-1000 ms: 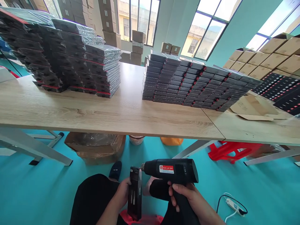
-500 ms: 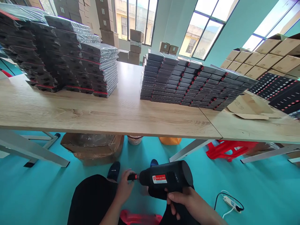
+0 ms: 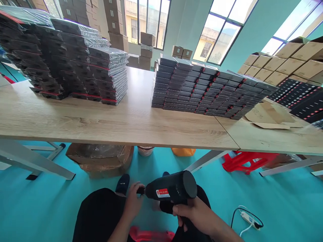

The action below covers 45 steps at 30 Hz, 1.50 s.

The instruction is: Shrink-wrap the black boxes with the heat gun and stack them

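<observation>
Over my lap, my right hand is wrapped round the handle of a black heat gun with a red and white label. The gun's nozzle end points left, toward my left hand. Between the fingers of that hand is a small black piece, close against the gun's front end. Whether piece and gun touch cannot be made out. The fingers of my left hand are closed on the piece, and its far side is hidden.
A wooden table bears wrapped black boxes and a long stack of dark boxes. Below are a cardboard box, a red stool and a power strip. My legs flank a red seat.
The heat gun and my right hand have moved left, so the gun's front end is closer to my left hand. My left hand has hardly moved.
</observation>
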Each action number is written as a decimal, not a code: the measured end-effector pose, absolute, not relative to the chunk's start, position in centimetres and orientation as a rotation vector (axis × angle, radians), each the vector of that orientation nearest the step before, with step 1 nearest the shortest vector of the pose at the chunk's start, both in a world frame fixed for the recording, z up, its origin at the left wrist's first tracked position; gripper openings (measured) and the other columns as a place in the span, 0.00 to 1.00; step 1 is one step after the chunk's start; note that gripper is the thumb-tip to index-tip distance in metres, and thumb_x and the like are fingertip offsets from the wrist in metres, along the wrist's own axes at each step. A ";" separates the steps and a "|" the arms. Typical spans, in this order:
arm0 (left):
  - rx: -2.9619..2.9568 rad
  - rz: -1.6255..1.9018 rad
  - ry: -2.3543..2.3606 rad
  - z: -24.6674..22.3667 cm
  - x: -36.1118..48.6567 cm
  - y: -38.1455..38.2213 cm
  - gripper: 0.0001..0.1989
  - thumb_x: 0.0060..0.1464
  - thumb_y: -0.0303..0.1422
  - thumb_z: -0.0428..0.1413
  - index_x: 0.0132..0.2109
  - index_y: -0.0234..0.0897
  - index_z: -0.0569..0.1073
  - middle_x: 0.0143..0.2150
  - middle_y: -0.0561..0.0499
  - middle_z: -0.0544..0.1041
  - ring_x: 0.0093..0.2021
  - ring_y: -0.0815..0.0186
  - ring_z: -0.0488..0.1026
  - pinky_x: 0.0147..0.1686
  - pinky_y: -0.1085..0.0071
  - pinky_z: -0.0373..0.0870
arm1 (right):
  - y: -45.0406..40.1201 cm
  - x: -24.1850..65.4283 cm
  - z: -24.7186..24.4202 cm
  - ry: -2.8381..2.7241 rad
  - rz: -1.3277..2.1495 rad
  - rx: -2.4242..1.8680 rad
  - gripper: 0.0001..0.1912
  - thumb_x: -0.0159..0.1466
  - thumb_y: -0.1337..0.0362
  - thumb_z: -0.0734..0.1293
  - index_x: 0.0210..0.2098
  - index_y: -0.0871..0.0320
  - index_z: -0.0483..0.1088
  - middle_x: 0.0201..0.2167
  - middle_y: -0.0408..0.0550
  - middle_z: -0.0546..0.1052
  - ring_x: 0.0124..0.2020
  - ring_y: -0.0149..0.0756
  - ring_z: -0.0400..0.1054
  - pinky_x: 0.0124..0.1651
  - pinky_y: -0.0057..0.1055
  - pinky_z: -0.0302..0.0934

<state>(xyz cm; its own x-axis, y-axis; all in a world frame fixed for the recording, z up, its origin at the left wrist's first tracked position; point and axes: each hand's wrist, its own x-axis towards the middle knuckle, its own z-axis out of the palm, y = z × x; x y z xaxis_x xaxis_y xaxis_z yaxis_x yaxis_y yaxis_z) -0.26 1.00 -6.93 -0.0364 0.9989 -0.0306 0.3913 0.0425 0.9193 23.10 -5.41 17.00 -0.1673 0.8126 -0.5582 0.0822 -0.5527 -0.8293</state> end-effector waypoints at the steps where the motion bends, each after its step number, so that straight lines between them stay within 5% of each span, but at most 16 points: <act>1: 1.436 0.998 1.542 -7.0 -0.3 1.0 0.17 0.37 0.23 0.53 0.36 0.40 0.79 0.49 0.43 0.77 0.57 0.50 0.73 0.61 0.48 0.65 | -5.4 23.4 16.5 -1.000 1.720 -1.589 0.07 0.53 0.61 0.70 0.29 0.59 0.73 0.18 0.41 0.72 0.21 0.32 0.65 0.24 0.29 0.61; 5: 1.366 1.054 1.531 -7.1 -0.6 1.1 0.17 0.36 0.24 0.52 0.35 0.40 0.78 0.48 0.43 0.78 0.55 0.51 0.75 0.59 0.50 0.67 | -5.3 26.2 14.4 -0.732 1.646 -1.666 0.15 0.55 0.53 0.71 0.28 0.61 0.73 0.20 0.45 0.74 0.22 0.32 0.67 0.22 0.27 0.61; 14: 1.361 1.093 1.506 -6.8 -0.3 1.5 0.14 0.40 0.27 0.53 0.36 0.40 0.79 0.49 0.42 0.78 0.53 0.51 0.76 0.58 0.48 0.68 | -7.4 29.7 14.0 -0.264 1.703 -1.545 0.12 0.60 0.58 0.71 0.34 0.63 0.76 0.25 0.48 0.77 0.22 0.31 0.70 0.21 0.23 0.61; 33: 1.511 1.012 1.554 -6.8 -0.3 1.2 0.17 0.41 0.25 0.54 0.39 0.40 0.80 0.52 0.42 0.76 0.57 0.50 0.73 0.61 0.48 0.65 | -6.6 23.9 15.4 -0.717 1.766 -1.467 0.18 0.53 0.57 0.73 0.37 0.64 0.73 0.26 0.46 0.76 0.22 0.32 0.68 0.22 0.28 0.61; 40: 1.481 1.017 1.597 -7.1 -0.7 1.1 0.17 0.41 0.25 0.54 0.39 0.41 0.81 0.53 0.43 0.76 0.57 0.50 0.72 0.62 0.48 0.64 | -5.9 22.9 15.9 -0.868 1.765 -1.503 0.11 0.51 0.60 0.70 0.31 0.61 0.73 0.24 0.44 0.74 0.21 0.32 0.67 0.22 0.30 0.59; 45: 1.431 1.055 1.563 -7.0 -1.0 1.2 0.17 0.41 0.26 0.53 0.39 0.41 0.80 0.52 0.43 0.77 0.57 0.52 0.73 0.61 0.50 0.66 | -5.5 25.3 14.2 -0.813 1.567 -1.738 0.17 0.55 0.51 0.69 0.25 0.61 0.71 0.17 0.44 0.71 0.20 0.32 0.64 0.24 0.30 0.59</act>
